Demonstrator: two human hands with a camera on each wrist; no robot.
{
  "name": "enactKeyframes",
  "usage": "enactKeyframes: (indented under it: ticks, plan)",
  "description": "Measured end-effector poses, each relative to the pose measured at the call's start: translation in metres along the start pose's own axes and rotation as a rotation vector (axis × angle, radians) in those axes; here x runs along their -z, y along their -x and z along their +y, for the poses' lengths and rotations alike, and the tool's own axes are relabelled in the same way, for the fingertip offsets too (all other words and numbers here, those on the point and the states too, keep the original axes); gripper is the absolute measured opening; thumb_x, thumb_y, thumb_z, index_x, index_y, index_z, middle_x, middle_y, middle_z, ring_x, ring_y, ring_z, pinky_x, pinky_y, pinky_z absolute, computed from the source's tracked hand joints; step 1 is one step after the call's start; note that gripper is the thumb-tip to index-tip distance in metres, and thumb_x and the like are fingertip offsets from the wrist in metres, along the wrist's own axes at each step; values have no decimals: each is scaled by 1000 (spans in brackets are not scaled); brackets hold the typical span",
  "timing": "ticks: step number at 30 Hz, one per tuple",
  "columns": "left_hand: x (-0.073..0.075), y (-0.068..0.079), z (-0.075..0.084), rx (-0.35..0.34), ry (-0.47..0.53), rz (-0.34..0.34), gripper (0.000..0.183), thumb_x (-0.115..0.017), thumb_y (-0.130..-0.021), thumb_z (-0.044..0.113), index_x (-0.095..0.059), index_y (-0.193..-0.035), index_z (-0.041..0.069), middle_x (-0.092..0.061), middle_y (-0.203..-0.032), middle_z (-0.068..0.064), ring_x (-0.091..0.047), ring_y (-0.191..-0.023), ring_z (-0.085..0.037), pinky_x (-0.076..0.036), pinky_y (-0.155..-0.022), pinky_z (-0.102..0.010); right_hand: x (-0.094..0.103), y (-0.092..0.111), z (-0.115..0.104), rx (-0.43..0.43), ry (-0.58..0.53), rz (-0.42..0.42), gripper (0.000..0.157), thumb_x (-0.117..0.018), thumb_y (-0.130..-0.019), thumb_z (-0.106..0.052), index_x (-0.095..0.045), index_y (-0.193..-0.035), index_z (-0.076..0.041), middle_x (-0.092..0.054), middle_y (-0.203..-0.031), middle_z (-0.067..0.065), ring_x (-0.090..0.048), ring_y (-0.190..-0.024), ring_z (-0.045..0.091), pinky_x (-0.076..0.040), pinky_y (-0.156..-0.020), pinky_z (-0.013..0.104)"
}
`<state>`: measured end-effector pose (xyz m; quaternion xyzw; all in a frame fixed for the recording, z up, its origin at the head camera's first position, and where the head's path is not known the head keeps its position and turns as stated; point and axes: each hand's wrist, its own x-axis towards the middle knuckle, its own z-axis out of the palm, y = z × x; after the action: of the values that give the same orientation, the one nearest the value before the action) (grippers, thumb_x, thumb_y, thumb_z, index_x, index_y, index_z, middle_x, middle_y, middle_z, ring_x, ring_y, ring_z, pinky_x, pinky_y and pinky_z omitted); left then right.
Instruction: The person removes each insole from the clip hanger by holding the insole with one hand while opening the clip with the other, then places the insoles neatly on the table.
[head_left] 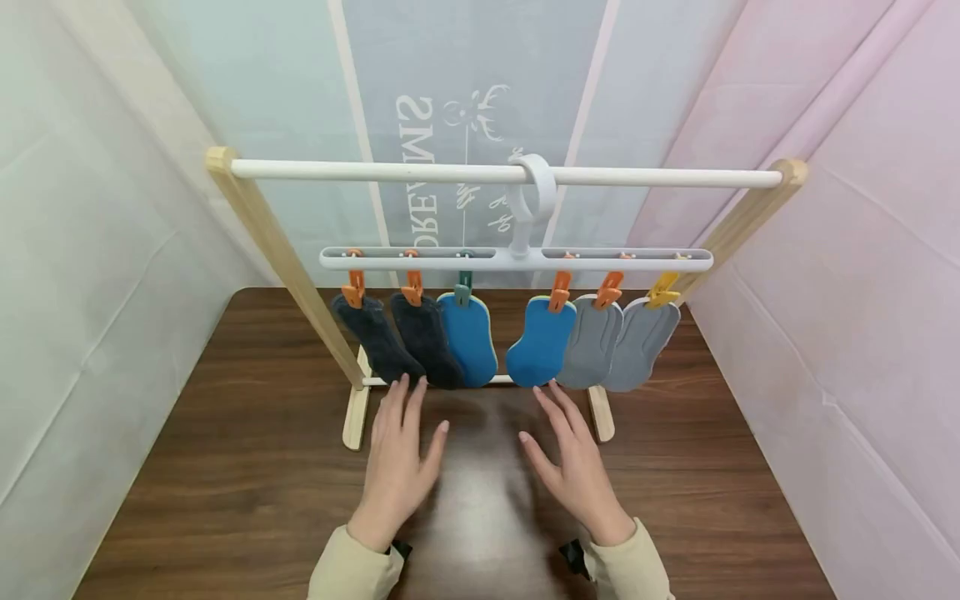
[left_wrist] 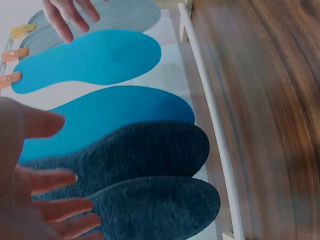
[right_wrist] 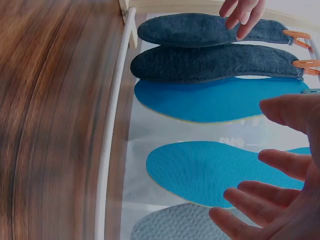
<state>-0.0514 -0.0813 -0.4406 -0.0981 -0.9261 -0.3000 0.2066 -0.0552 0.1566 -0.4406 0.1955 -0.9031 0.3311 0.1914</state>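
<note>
Insoles dangle from a white hanger [head_left: 516,259] by small clips. On the left are two dark fuzzy insoles [head_left: 375,337], then a blue insole [head_left: 471,342]. Past a gap come another blue insole [head_left: 542,342] and two grey insoles [head_left: 645,346]. My left hand [head_left: 396,471] has its fingers spread just in front of the dark pair's lower ends. Held palm inward, my right hand [head_left: 576,475] reaches toward the bottom of the right blue insole, fingers extended. Neither hand grips anything. In the left wrist view, the dark insole [left_wrist: 155,207] lies just beyond the fingertips.
The hanger's hook loops over the white top rod [head_left: 375,171] of a wooden stand, whose posts [head_left: 285,258] slant at either side. An orange clip [head_left: 561,292], a green clip [head_left: 464,287] and a yellow clip [head_left: 663,289] show. Below spreads the brown wooden table [head_left: 225,483].
</note>
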Motion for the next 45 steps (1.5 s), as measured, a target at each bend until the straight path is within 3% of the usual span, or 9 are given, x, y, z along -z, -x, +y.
enactKeyframes:
  ticks: [6,18,25,34,41,45]
  plan:
    - [7,-9,-9,13,43,157,56,-66,-90,15,-45,-138,-2,-42,-140,-27,-43,-128,-40,-39,-102,-54,-1,0,-1,-6,-13,15,63,-75,-83,-10,-47,-139,-4,-44,-141,24,-50,-126,35,-47,-100,38]
    - [16,-26,-22,64,125,304,47,-63,-89,9,-48,-131,-6,-49,-130,-25,-49,-116,-40,-41,-95,-54,-7,1,-3,15,-45,39,56,-72,-84,-6,-50,-136,-3,-52,-136,16,-54,-121,29,-41,-102,26]
    - [23,-40,-32,123,178,298,51,-62,-90,11,-42,-133,-8,-47,-128,-27,-48,-114,-42,-40,-92,-55,-10,3,-4,11,-55,33,55,-72,-84,-5,-51,-135,-5,-55,-132,14,-56,-119,27,-43,-100,28]
    - [25,-48,-44,226,240,222,55,-62,-91,14,-39,-136,-6,-45,-128,-29,-47,-116,-43,-41,-91,-58,-15,6,-4,16,-60,33,53,-72,-83,-4,-53,-132,-2,-56,-131,13,-57,-118,27,-47,-96,36]
    - [25,-53,-52,224,332,167,61,-64,-90,12,-34,-139,-8,-44,-134,-28,-44,-126,-40,-39,-103,-53,-17,5,-4,19,-67,37,53,-72,-83,-4,-53,-133,-3,-57,-130,13,-57,-117,26,-48,-95,37]
    - [24,-59,-54,211,357,158,60,-65,-89,6,-34,-139,-10,-45,-133,-29,-44,-125,-41,-39,-103,-54,-16,3,-4,24,-66,39,51,-71,-84,-4,-54,-132,-2,-58,-130,12,-57,-117,26,-47,-95,36]
